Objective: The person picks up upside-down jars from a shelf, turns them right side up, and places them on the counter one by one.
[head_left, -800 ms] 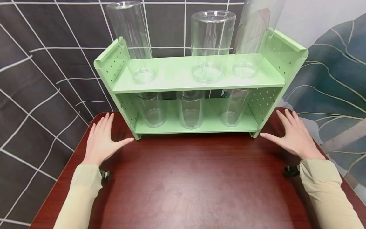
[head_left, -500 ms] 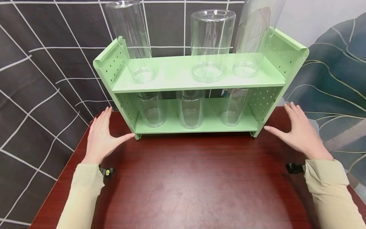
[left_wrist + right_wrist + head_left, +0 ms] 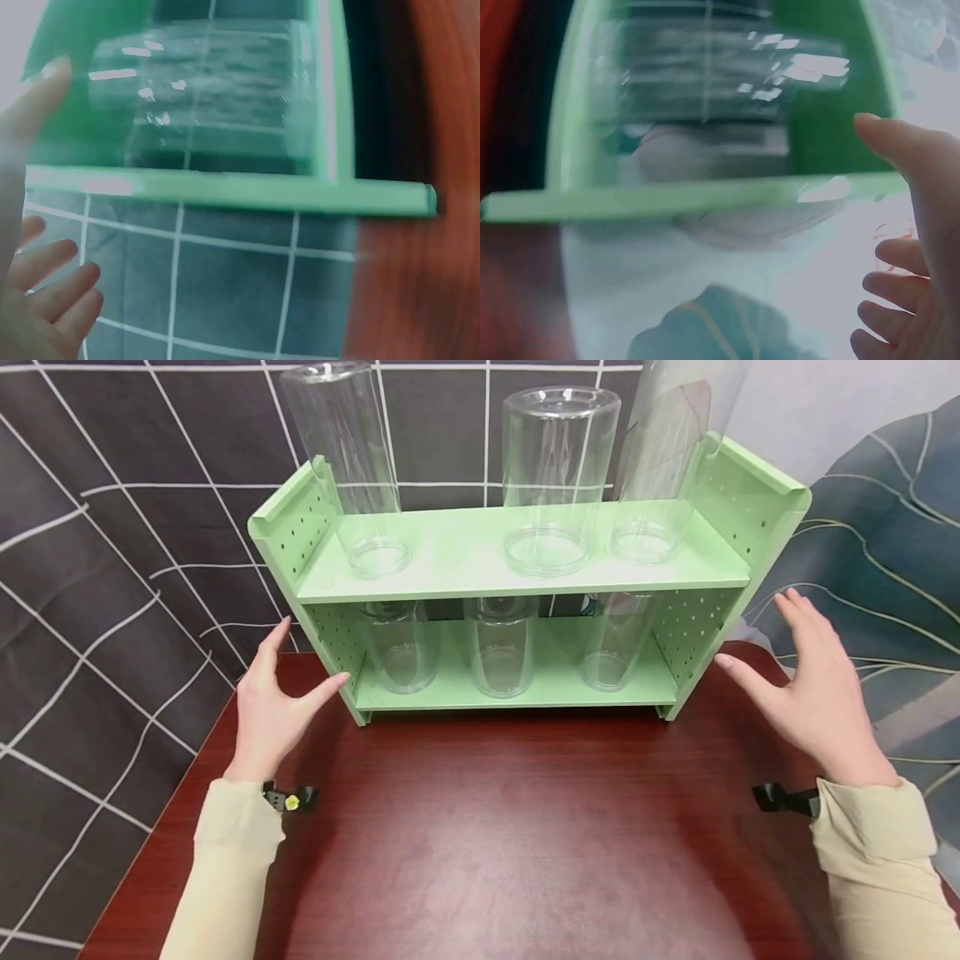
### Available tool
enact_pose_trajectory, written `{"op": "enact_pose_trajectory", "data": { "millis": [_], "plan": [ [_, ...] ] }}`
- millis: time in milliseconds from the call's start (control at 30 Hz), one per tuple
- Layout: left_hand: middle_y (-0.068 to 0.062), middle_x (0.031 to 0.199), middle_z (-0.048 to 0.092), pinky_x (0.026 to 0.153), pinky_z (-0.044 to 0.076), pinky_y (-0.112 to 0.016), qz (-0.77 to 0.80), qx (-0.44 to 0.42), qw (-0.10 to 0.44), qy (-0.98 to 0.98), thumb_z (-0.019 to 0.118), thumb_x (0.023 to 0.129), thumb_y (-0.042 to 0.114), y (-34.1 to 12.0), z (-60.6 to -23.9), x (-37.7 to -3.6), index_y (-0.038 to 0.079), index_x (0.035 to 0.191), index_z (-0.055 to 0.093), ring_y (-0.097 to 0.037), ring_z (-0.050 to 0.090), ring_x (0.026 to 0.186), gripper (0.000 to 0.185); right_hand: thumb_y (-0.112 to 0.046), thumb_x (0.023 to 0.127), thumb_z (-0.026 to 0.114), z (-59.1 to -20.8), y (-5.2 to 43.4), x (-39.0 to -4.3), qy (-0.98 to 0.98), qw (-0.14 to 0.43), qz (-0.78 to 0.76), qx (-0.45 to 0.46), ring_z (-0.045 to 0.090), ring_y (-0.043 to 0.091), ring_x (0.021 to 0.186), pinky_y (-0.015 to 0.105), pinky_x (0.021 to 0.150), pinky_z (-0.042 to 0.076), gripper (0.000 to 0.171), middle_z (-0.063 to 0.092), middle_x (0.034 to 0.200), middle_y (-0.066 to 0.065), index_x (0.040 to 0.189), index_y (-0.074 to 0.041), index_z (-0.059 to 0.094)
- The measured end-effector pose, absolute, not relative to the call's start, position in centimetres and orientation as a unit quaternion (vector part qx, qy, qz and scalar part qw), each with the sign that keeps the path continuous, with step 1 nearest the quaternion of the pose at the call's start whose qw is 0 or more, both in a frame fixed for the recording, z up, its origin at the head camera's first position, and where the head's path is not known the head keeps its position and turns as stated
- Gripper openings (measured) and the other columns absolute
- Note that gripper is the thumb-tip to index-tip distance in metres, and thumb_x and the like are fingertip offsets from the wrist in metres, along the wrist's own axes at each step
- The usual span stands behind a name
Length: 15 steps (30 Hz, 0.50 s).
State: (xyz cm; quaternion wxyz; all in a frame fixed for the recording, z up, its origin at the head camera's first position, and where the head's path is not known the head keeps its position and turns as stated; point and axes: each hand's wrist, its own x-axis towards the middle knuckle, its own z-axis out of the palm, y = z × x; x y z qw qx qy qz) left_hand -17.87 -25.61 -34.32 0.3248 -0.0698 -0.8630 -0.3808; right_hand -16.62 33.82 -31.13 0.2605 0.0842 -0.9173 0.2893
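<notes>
A light-green two-tier shelf rack point(image 3: 517, 587) with perforated side panels stands on the table. My left hand point(image 3: 270, 714) is beside its left side, thumb spread from the fingers, thumb tip overlapping the left panel's edge in the head view. Off the rack's right side, my right hand point(image 3: 825, 702) is raised, thumb pointing at the right panel. Neither hand holds anything. Clear cylinders stand on the upper tier: a left one point(image 3: 345, 452), a wider middle one point(image 3: 558, 468) and a tall right one point(image 3: 667, 460). Shorter clear cylinders point(image 3: 501, 652) stand on the lower tier.
The reddish-brown wooden table point(image 3: 510, 843) spreads in front of the rack. A dark cloth with a white grid point(image 3: 442, 427) hangs behind and to the left. Patterned blue-green fabric point(image 3: 892, 552) covers the right side. Black wrist mounts point(image 3: 783, 799) stick out from both sleeves.
Both hands have risen along the rack's sides. The right hand has also shifted outward to the right. The rack and the cylinders have stayed in place.
</notes>
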Motion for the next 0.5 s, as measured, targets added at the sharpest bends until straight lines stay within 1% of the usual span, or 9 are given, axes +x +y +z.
{"op": "enact_pose_trajectory", "data": {
  "millis": [133, 200, 267, 400, 500],
  "plan": [
    [-0.002, 0.144, 0.058, 0.107, 0.045, -0.032, -0.424, -0.097, 0.374, -0.819, 0.092, 0.075, 0.013, -24.5, -33.6, -18.2, 0.015, 0.151, 0.05, -0.024, 0.057, 0.128, 0.086, -0.022, 0.082, 0.083, -29.9, 32.1, -16.1, -0.886, 0.337, 0.299, 0.113, 0.029, 0.023, 0.148, 0.05, 0.121, 0.021, 0.085, 0.035, 0.161, 0.007, 0.155, -0.006, 0.043],
    [-0.005, 0.142, 0.059, 0.105, 0.047, -0.03, -0.45, -0.094, 0.383, -0.801, 0.091, 0.076, 0.007, -23.8, -33.1, -18.4, 0.014, 0.15, 0.05, -0.023, 0.059, 0.125, 0.085, -0.022, 0.08, 0.083, -29.2, 31.1, -15.7, -0.869, 0.372, 0.3, 0.13, 0.033, 0.022, 0.146, 0.046, 0.121, 0.025, 0.082, 0.04, 0.159, 0.006, 0.152, -0.006, 0.047],
    [-0.009, 0.139, 0.06, 0.103, 0.049, -0.031, -0.49, -0.088, 0.385, -0.778, 0.088, 0.077, 0.002, -22.9, -32.5, -18.3, 0.011, 0.149, 0.049, -0.025, 0.061, 0.121, 0.082, -0.023, 0.08, 0.083, -28.3, 29.8, -15.2, -0.853, 0.4, 0.305, 0.143, 0.037, 0.022, 0.144, 0.04, 0.12, 0.027, 0.079, 0.044, 0.156, 0.006, 0.149, -0.004, 0.05],
    [-0.016, 0.133, 0.062, 0.097, 0.053, -0.032, -0.566, -0.056, 0.391, -0.724, 0.083, 0.082, -0.001, -21.0, -31.4, -18.1, 0.006, 0.145, 0.052, -0.032, 0.063, 0.114, 0.07, -0.021, 0.081, 0.082, -26.8, 27.2, -14.1, -0.829, 0.42, 0.338, 0.147, 0.042, 0.021, 0.141, 0.031, 0.117, 0.029, 0.073, 0.049, 0.152, 0.006, 0.146, -0.003, 0.054],
    [-0.015, 0.128, 0.066, 0.091, 0.056, -0.029, -0.575, -0.021, 0.412, -0.706, 0.083, 0.084, 0.004, -20.3, -31.4, -18.5, 0.008, 0.141, 0.059, -0.029, 0.066, 0.108, 0.062, -0.015, 0.081, 0.082, -26.1, 25.8, -13.6, -0.82, 0.417, 0.364, 0.145, 0.042, 0.018, 0.141, 0.028, 0.116, 0.03, 0.071, 0.05, 0.152, 0.005, 0.146, -0.004, 0.054]
  ]
}}
